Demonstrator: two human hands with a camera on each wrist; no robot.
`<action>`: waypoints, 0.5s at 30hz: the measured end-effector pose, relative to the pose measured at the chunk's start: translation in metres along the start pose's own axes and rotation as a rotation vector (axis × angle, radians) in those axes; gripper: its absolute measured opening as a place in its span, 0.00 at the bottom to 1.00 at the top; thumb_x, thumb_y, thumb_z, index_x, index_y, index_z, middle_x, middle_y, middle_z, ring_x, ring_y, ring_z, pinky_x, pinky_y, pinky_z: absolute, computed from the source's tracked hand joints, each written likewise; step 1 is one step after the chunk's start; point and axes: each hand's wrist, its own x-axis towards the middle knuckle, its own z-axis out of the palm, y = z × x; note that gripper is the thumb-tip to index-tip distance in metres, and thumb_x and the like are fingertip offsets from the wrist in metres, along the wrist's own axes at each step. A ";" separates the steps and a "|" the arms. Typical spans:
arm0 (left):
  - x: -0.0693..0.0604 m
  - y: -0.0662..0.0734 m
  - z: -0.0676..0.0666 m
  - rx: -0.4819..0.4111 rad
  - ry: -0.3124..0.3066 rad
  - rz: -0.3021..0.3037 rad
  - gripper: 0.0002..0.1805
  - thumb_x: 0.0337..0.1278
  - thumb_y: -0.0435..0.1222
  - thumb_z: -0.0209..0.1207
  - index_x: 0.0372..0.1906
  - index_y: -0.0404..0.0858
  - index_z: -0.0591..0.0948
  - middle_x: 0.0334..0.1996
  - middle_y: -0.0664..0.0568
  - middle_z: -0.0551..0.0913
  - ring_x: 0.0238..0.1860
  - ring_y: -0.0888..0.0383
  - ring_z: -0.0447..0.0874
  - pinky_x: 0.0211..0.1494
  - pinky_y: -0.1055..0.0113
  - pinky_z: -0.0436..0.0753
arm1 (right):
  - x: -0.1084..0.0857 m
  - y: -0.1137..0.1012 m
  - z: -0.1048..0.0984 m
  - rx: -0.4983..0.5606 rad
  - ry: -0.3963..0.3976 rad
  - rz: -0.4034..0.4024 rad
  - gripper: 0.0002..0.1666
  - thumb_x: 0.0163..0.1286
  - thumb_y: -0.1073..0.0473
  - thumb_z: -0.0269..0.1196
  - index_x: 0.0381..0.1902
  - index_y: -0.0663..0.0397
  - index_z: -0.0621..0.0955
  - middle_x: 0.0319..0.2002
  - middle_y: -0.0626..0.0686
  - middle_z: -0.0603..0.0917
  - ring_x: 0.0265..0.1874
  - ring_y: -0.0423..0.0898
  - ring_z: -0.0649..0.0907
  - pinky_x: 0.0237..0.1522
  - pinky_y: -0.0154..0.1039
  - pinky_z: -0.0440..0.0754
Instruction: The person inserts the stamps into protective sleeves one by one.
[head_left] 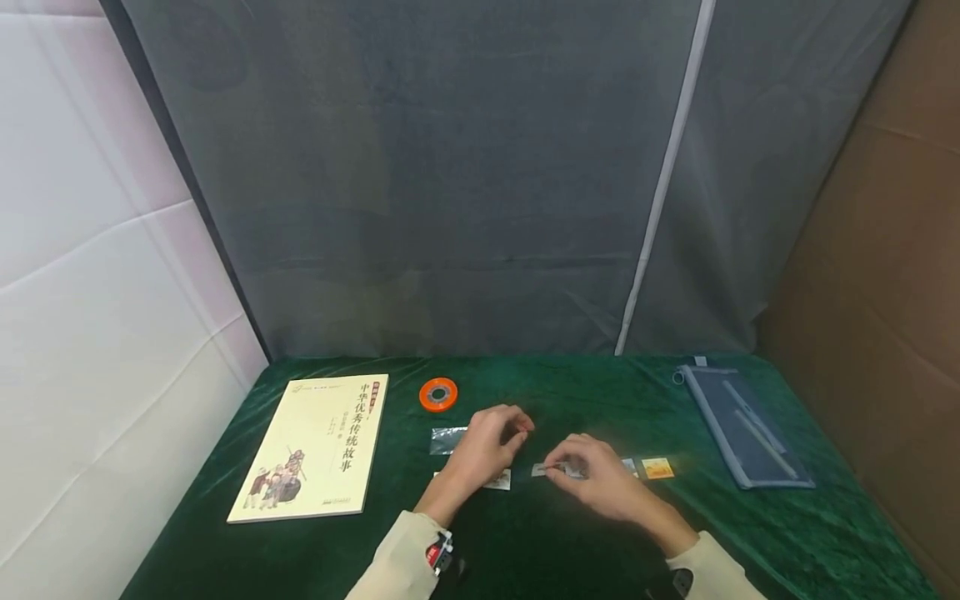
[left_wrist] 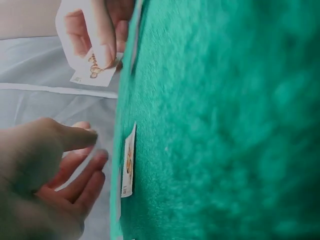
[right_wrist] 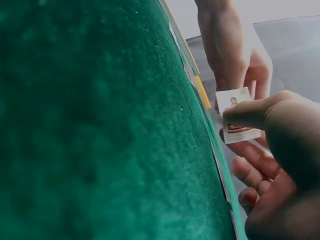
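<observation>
My right hand (head_left: 600, 477) pinches a small white postage stamp (right_wrist: 241, 116) with a perforated edge and a brown figure, between thumb and fingers just above the green cloth. In the left wrist view the same stamp (left_wrist: 95, 70) tilts down from that hand. My left hand (head_left: 483, 446) hovers beside it with loosely bent fingers and nothing visible between them. Below the left hand another stamp (head_left: 499, 480) lies on the cloth, partly covered. A clear plastic sleeve (head_left: 447, 440) lies behind the left wrist. Close to the right hand is a yellow-orange stamp (head_left: 657, 468).
A cream book (head_left: 315, 450) with Chinese characters lies at the left. An orange tape roll (head_left: 438, 395) is at the back. On the right rests a blue-grey zip pouch (head_left: 742, 425) with slim items inside. Grey curtain (head_left: 450, 183) closes off the table's far side.
</observation>
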 end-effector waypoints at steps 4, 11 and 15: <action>-0.013 0.002 0.000 -0.154 0.057 -0.011 0.07 0.76 0.32 0.65 0.50 0.44 0.90 0.45 0.56 0.88 0.45 0.62 0.89 0.52 0.63 0.92 | -0.005 0.000 0.001 0.070 0.032 -0.018 0.05 0.78 0.47 0.70 0.48 0.29 0.89 0.42 0.35 0.88 0.37 0.35 0.83 0.41 0.34 0.82; -0.032 0.014 -0.002 -0.487 0.097 -0.115 0.07 0.78 0.33 0.63 0.52 0.40 0.87 0.50 0.43 0.89 0.49 0.48 0.94 0.52 0.65 0.92 | -0.010 -0.003 0.001 0.287 0.032 0.026 0.06 0.81 0.51 0.67 0.50 0.43 0.86 0.39 0.49 0.93 0.23 0.40 0.85 0.22 0.36 0.82; -0.037 0.020 -0.001 -0.566 0.078 -0.138 0.07 0.79 0.33 0.63 0.54 0.38 0.85 0.50 0.41 0.92 0.48 0.47 0.95 0.50 0.65 0.93 | -0.012 -0.005 0.002 0.398 0.009 0.038 0.07 0.82 0.55 0.65 0.51 0.51 0.83 0.40 0.56 0.94 0.17 0.43 0.85 0.18 0.37 0.80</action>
